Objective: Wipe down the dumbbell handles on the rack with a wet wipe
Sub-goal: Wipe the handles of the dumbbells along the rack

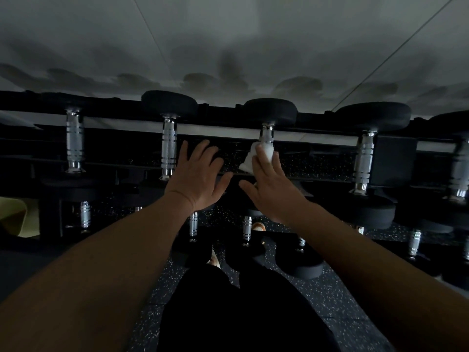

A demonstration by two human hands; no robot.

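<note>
Several black dumbbells with chrome handles lie across the top tier of a black rack. My right hand holds a white wet wipe wrapped round the handle of the third dumbbell, fingers curled over it. My left hand hovers flat with straight, spread fingers between that handle and the second dumbbell's handle, holding nothing. Other chrome handles show at the far left and to the right.
A lower tier holds more dumbbells with chrome handles. A light wall rises behind the rack. Speckled black rubber floor lies below, with my dark-clothed legs and a shoe. A yellowish object sits at the left edge.
</note>
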